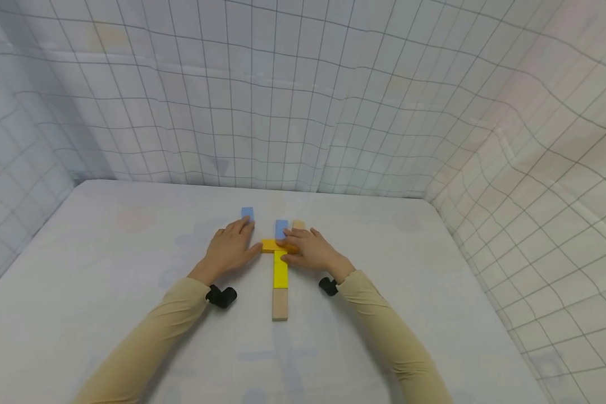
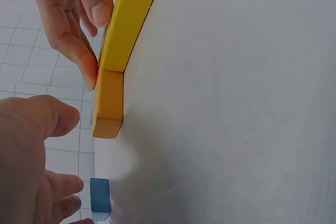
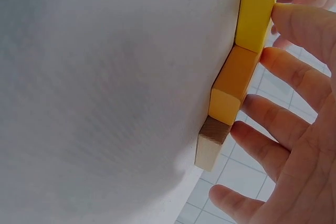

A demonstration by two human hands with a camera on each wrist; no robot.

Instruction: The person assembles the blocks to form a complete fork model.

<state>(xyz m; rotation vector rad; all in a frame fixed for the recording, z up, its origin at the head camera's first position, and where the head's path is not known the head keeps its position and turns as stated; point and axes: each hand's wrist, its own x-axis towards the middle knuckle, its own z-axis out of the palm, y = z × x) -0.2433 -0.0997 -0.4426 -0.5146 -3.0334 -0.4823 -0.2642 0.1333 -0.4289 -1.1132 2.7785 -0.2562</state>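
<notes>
My left hand (image 1: 227,249) is spread over the table, its fingertips at the near end of a blue block (image 1: 247,212). In the left wrist view its thumb (image 2: 60,116) is a little apart from the orange block (image 2: 111,98). My right hand (image 1: 313,251) lies with extended fingers over the right part of that orange block (image 1: 269,246), thumb at the yellow block (image 1: 280,274). Past the crosswise orange block are a second blue block (image 1: 281,226) and a wooden block (image 1: 298,224), both partly hidden by the right hand.
Another plain wooden block (image 1: 280,306) continues the line below the yellow one, toward me. The white table (image 1: 131,235) ends at a gridded cloth (image 1: 283,101) behind and at the sides. A black wrist camera (image 1: 222,296) hangs by the left sleeve.
</notes>
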